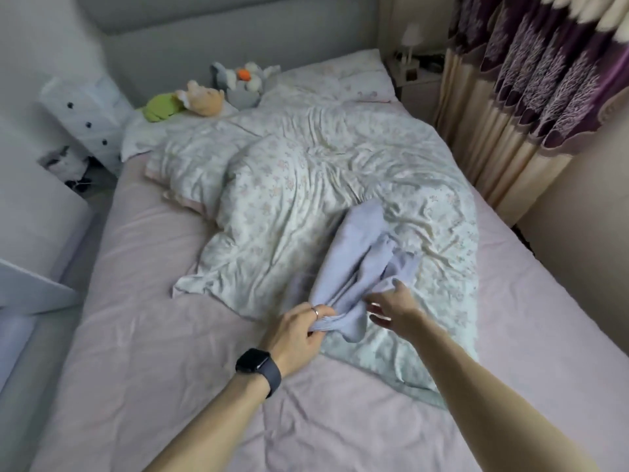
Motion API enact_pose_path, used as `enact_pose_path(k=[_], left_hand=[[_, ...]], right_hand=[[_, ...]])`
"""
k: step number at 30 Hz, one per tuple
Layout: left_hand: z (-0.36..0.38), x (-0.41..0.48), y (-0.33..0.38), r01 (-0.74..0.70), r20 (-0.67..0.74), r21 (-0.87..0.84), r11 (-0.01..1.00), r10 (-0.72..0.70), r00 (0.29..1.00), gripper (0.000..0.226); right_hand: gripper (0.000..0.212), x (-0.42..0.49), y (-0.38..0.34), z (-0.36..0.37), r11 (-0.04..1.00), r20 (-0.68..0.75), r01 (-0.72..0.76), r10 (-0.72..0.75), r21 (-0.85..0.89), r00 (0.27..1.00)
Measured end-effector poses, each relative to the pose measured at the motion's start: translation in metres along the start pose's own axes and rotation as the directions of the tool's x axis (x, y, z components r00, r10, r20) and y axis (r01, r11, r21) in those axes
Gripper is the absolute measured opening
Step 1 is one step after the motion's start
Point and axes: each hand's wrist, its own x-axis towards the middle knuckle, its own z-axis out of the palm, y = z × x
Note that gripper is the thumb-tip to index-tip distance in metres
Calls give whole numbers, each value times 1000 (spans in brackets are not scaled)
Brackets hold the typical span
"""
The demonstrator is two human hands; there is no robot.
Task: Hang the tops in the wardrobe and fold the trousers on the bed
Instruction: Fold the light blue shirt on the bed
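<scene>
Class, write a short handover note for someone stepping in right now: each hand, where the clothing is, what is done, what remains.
Left hand: grips one bunched end of the crumpled pale lilac fabric garment.
Right hand: fingers straight and spread beside the garment, holds nothing.
The garment lies on the rumpled floral white duvet on the pink-sheeted bed.
Done: nothing folded in view.
Left: see whether it is a top or trousers, then hang or fold it.
</scene>
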Motion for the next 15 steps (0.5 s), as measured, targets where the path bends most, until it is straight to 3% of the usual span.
enact_pose_path(k=[3, 6, 9, 12, 13, 15], left_hand=[[7, -92, -17, 55, 78, 46, 997, -59, 995, 45], [12, -162, -41, 193, 72, 127, 973, -203, 977, 53], [10, -214, -53, 199, 154, 313, 929, -257, 954, 34], [5, -241, -31, 167, 172, 252, 953, -214, 961, 20], [1, -245, -19, 145, 170, 185, 972, -177, 969, 18], [-16, -249, 13, 81, 145, 65, 995, -89, 985, 9]], right_hand=[[47, -81, 79, 26, 997, -81, 42, -47, -62, 996], [36, -153, 123, 9, 994, -280, 59, -32, 92, 959], [39, -218, 137, -19, 983, -431, 135, -71, 121, 900], [39, -272, 141, -26, 972, -497, 103, -199, -213, 845], [40, -289, 143, -21, 929, -468, 94, -265, -357, 843], [67, -326, 144, -2, 781, -280, 174, -408, -599, 869]])
